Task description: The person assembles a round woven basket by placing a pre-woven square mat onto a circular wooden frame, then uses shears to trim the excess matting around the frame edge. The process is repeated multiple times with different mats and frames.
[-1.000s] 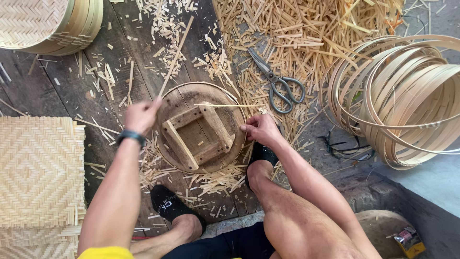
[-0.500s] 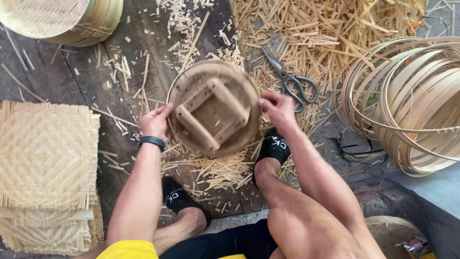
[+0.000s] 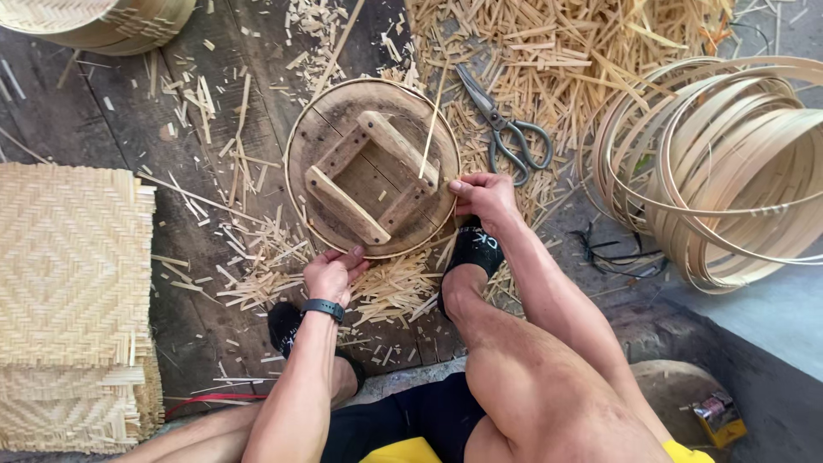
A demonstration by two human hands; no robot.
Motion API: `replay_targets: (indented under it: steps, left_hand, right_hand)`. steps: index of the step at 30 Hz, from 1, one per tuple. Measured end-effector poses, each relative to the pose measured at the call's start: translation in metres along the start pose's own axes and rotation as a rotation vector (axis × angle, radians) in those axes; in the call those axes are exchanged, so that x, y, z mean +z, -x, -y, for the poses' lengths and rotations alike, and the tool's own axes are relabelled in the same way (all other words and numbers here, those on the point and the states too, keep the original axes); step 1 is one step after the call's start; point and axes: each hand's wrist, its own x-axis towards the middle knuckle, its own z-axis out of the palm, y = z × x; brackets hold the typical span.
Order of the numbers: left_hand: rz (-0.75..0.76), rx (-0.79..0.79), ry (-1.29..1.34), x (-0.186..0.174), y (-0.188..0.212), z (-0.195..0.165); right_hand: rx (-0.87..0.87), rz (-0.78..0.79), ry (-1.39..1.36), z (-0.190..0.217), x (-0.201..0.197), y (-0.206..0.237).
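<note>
Both hands sit on the rim of the round wooden form (image 3: 372, 167), which lies flat on the dark plank floor (image 3: 129, 129) between the person's feet: the left hand (image 3: 333, 273), with a black wristband (image 3: 321, 309), curls its fingers closed over the near edge, and the right hand (image 3: 484, 195) pinches the rim at its right side, fingers narrow. From the left, a stack of square woven bamboo mats (image 3: 73, 300) is piled at the floor's edge, and a round woven bamboo basket (image 3: 103, 21) shows at the top left corner, so some woven pieces look finished. At the middle, a thin bamboo strip hoop (image 3: 291, 154) runs around the wooden form, close against its edge; whether its ends are joined I cannot tell, so I judge the hoop shaped but not yet fastened to anything. One loose bamboo sliver (image 3: 431, 124) lies across the form. Bamboo offcuts (image 3: 257, 257) litter the floor about it. Right of the form, grey metal scissors (image 3: 506, 129) rest on a heap of pale splints (image 3: 583, 51), untouched. Farthest right, a large coil of bamboo strip hoops (image 3: 720, 163) lies waiting, suggesting plenty of rims remain to be worked.
</note>
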Motion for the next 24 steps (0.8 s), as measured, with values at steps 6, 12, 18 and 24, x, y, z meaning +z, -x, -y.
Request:
replay_targets:
  steps: [6, 12, 18, 24]
  left_hand:
    - [0.000, 0.042, 0.035, 0.009, 0.013, -0.005]
    - [-0.262, 0.130, -0.059, 0.014, 0.009, -0.041]
    - [-0.069, -0.061, 0.154, 0.007, 0.007, -0.066]
    - [-0.022, 0.488, -0.059, 0.017, 0.055, -0.114]
  right_hand:
    - [-0.052, -0.057, 0.090, 0.014, 0.005, 0.015]
    - [0.031, 0.122, 0.722, 0.022, -0.012, 0.025]
    - [-0.133, 0.066, 0.533, 0.023, -0.030, 0.013]
    - [-0.323, 0.062, -0.202, 0.072, -0.037, 0.033]
